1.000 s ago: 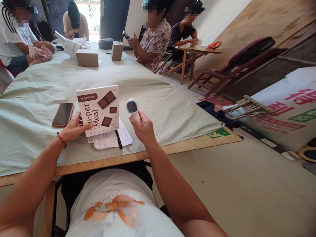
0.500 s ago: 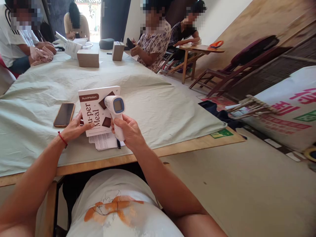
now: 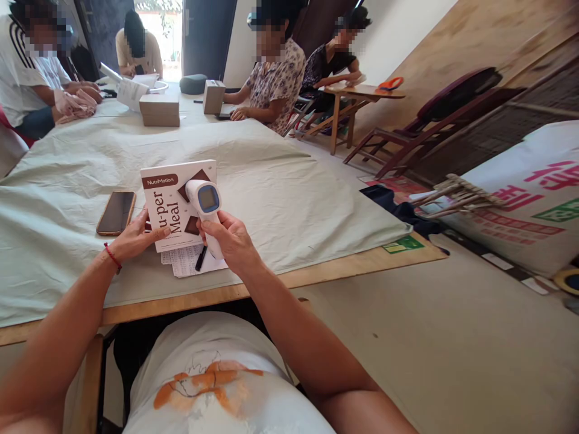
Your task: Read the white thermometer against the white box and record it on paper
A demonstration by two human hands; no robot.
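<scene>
My left hand (image 3: pixel 138 237) grips the lower left edge of a white and brown NutriMotion box (image 3: pixel 160 208), thumb across its front. The box stands tilted up above the cloth, its printed face towards me. In my right hand (image 3: pixel 233 238) is a white infrared thermometer (image 3: pixel 210 226) with a blue-rimmed screen, held by its handle in front of the box's right side. Printed papers (image 3: pixel 183 269) lie under the box, with a black pen (image 3: pixel 201 258) on them. A smartphone (image 3: pixel 116 213) rests face up left of my left hand.
A pale green cloth (image 3: pixel 271 193) covers the table, whose wooden edge (image 3: pixel 316 274) faces me. Brown cartons (image 3: pixel 159 110) stand at the far end, where several people sit. A folding chair (image 3: pixel 434 117) and a large white sack (image 3: pixel 538 187) are on the right.
The thermometer and my right hand have shifted slightly left and down against the box, showing more of the pen. Across the table, a person has lowered a dark object to the tabletop.
</scene>
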